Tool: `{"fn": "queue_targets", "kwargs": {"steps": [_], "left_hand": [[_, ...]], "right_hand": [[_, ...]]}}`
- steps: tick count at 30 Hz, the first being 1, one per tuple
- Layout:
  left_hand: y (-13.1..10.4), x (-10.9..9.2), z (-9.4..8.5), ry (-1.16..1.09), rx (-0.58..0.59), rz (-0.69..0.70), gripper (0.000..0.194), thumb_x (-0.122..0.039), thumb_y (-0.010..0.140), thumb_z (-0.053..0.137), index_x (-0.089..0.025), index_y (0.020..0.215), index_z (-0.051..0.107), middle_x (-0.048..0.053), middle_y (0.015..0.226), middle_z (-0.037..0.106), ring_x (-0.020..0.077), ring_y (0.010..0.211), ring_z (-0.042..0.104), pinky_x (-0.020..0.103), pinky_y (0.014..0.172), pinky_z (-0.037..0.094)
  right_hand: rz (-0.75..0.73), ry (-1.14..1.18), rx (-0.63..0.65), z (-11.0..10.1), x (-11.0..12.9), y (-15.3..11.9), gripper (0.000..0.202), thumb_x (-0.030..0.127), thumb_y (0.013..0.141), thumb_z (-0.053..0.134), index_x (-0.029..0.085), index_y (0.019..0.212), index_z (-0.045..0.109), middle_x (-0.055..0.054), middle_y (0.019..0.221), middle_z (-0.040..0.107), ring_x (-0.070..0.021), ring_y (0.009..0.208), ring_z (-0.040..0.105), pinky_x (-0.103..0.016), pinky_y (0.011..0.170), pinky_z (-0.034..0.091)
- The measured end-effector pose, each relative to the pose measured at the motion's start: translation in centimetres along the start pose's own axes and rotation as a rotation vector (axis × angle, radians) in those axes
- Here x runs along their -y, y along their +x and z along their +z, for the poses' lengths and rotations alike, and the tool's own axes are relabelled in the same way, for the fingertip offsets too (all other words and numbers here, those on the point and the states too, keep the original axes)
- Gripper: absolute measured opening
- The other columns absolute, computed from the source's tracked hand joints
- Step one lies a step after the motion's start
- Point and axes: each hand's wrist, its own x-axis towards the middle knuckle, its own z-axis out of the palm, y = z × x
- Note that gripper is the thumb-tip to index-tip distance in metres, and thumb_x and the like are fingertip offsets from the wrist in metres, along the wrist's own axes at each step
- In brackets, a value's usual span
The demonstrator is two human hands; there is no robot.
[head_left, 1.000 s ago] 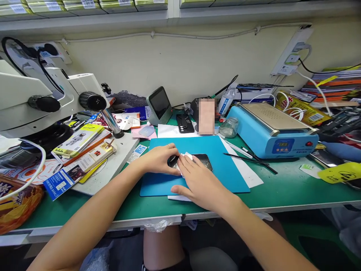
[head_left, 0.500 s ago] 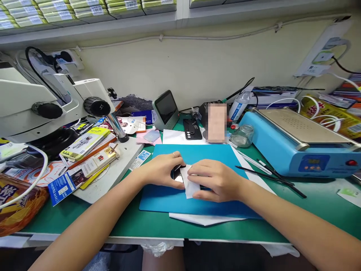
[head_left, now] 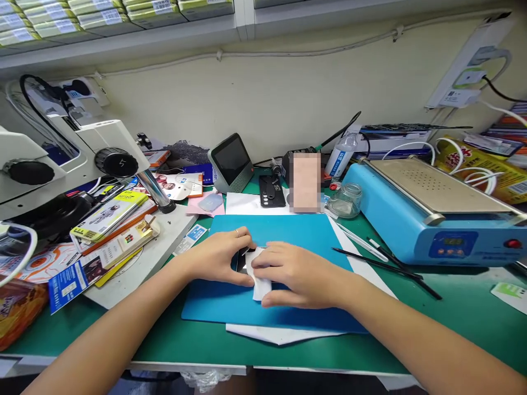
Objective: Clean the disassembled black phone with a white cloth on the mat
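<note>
On the blue mat [head_left: 222, 307] lies a dark, glossy phone [head_left: 242, 262], mostly covered by my hands. My left hand [head_left: 220, 253], with a ring on one finger, holds its left end between thumb and fingers. A white cloth or tissue [head_left: 261, 287] is spread across the phone. My right hand [head_left: 290, 274] pinches this white piece from the right and presses it against the glass, its fingers bent and the thumb nearer to me. The phone's right part is hidden under that hand.
A microscope [head_left: 117, 162] stands at left beside stacked boxes. Behind the mat are a black phone case [head_left: 272, 191], a small display [head_left: 231, 162] and a glass jar [head_left: 346, 200]. At right sit black tweezers [head_left: 379, 259] and a blue heating plate machine [head_left: 436, 211].
The whole view has shifted, so the bench appears further left and slightly lower. Both hands remain at the phone; my right hand's fingers and thumb have shifted slightly on the white piece.
</note>
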Motion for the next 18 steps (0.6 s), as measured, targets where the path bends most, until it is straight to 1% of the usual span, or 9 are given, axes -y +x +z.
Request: {"fn": "queue_targets", "kwargs": {"steps": [2,4,6,7,10,12,14,16,18], "left_hand": [[-0.01,-0.10,-0.08,-0.007,0.003,-0.005,0.061,-0.061,0.076,0.075,-0.023,0.121,0.058,0.004,0.109,0.057,0.0211,0.090,0.062,0.030,0.074,0.046],[0.00,-0.19,-0.15,-0.011,0.004,-0.015,0.060,-0.061,0.077,0.075,-0.023,0.121,0.059,0.004,0.110,0.058,0.0210,0.091,0.062,0.030,0.075,0.047],[0.01,-0.21,-0.16,-0.015,0.003,-0.017,0.060,-0.062,0.077,0.074,-0.023,0.120,0.059,0.004,0.108,0.058,0.0207,0.089,0.061,0.030,0.074,0.047],[0.01,-0.18,-0.14,-0.019,0.001,-0.012,0.060,-0.062,0.077,0.074,-0.023,0.120,0.059,0.004,0.108,0.058,0.0207,0.089,0.061,0.030,0.074,0.047],[-0.03,0.02,-0.02,-0.028,-0.012,0.008,0.060,-0.060,0.077,0.074,-0.023,0.121,0.059,0.004,0.109,0.058,0.0211,0.091,0.062,0.030,0.075,0.048],[-0.06,0.14,0.03,-0.026,-0.013,0.009,0.060,-0.060,0.077,0.074,-0.023,0.121,0.058,0.004,0.109,0.058,0.0211,0.091,0.062,0.030,0.076,0.048],[-0.09,0.17,0.06,-0.019,-0.008,0.004,0.060,-0.062,0.077,0.075,-0.024,0.120,0.059,0.004,0.108,0.058,0.0208,0.090,0.062,0.030,0.075,0.047],[-0.09,0.13,0.07,-0.016,-0.005,0.005,0.059,-0.061,0.077,0.075,-0.024,0.119,0.059,0.003,0.107,0.057,0.0207,0.089,0.062,0.030,0.074,0.047],[-0.09,0.08,0.09,-0.018,-0.013,0.008,0.059,-0.060,0.076,0.075,-0.023,0.119,0.059,0.003,0.106,0.057,0.0206,0.089,0.062,0.029,0.073,0.047]], "right_hand": [[0.012,-0.001,-0.026,-0.22,-0.20,-0.26,0.030,0.045,0.097,0.062,0.018,0.095,0.074,-0.006,0.104,0.074,-0.0194,0.094,0.066,-0.041,0.103,0.043],[0.038,0.002,-0.047,-0.34,-0.37,-0.48,0.030,0.046,0.098,0.062,0.019,0.093,0.075,-0.006,0.099,0.075,-0.0187,0.089,0.066,-0.041,0.100,0.044],[0.047,0.018,-0.042,-0.25,-0.36,-0.43,0.033,0.050,0.096,0.063,0.019,0.099,0.075,-0.006,0.100,0.075,-0.0197,0.091,0.065,-0.038,0.093,0.048],[0.039,0.028,-0.036,-0.15,-0.28,-0.32,0.035,0.052,0.094,0.064,0.019,0.105,0.074,-0.007,0.102,0.075,-0.0205,0.093,0.065,-0.038,0.092,0.048],[0.009,0.046,-0.023,0.04,-0.08,-0.03,0.046,0.054,0.093,0.065,0.019,0.122,0.069,-0.007,0.105,0.076,-0.0222,0.102,0.066,-0.039,0.099,0.046],[0.035,0.037,-0.036,-0.01,-0.14,-0.13,0.048,0.054,0.095,0.063,0.018,0.126,0.067,-0.007,0.106,0.077,-0.0234,0.103,0.067,-0.042,0.106,0.042],[0.085,0.020,-0.054,-0.08,-0.30,-0.32,0.048,0.054,0.096,0.060,0.017,0.127,0.066,-0.008,0.108,0.077,-0.0243,0.103,0.069,-0.043,0.108,0.041],[0.106,0.018,-0.056,-0.03,-0.40,-0.34,0.050,0.055,0.097,0.059,0.017,0.128,0.066,-0.009,0.112,0.076,-0.0252,0.103,0.069,-0.042,0.104,0.044],[0.083,0.044,-0.031,0.10,-0.36,-0.14,0.054,0.057,0.095,0.060,0.017,0.131,0.064,-0.010,0.115,0.075,-0.0261,0.105,0.067,-0.040,0.099,0.047]]}}
